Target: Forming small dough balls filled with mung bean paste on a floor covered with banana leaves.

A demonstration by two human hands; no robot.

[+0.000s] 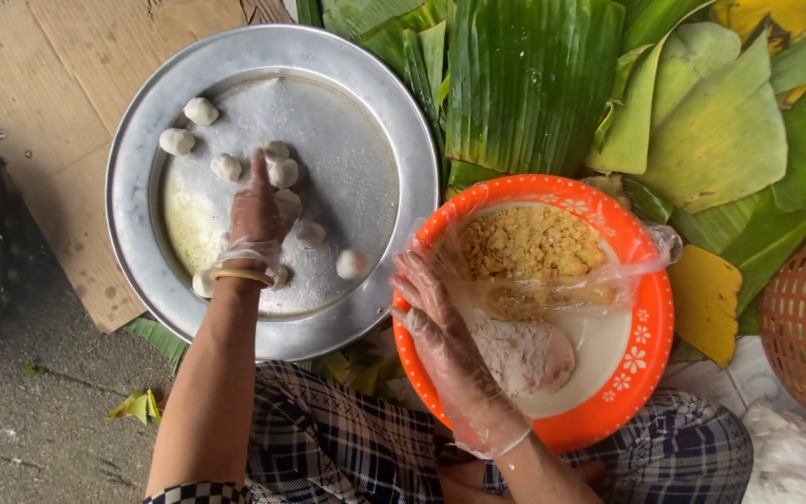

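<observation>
**Over a metal tray, gloved hands shape dough**

On the tray (132,140), the left hand (256,219) rests fingers-down among white dough balls (227,167); whether it grips one is unclear. The right hand (440,322), open, presses a dough lump (524,355) in the orange bowl (650,327) beside crumbly yellow filling (531,243).

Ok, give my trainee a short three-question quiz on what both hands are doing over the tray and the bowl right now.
1. True or false: the left hand reaches into the round metal tray among the white dough balls.
2. Which does the right hand touch? A) woven basket B) orange bowl C) cardboard
3. Fill in: the bowl holds a yellow crumbly filling under clear ____.

Key: 1 true; 2 B; 3 plastic.
</observation>
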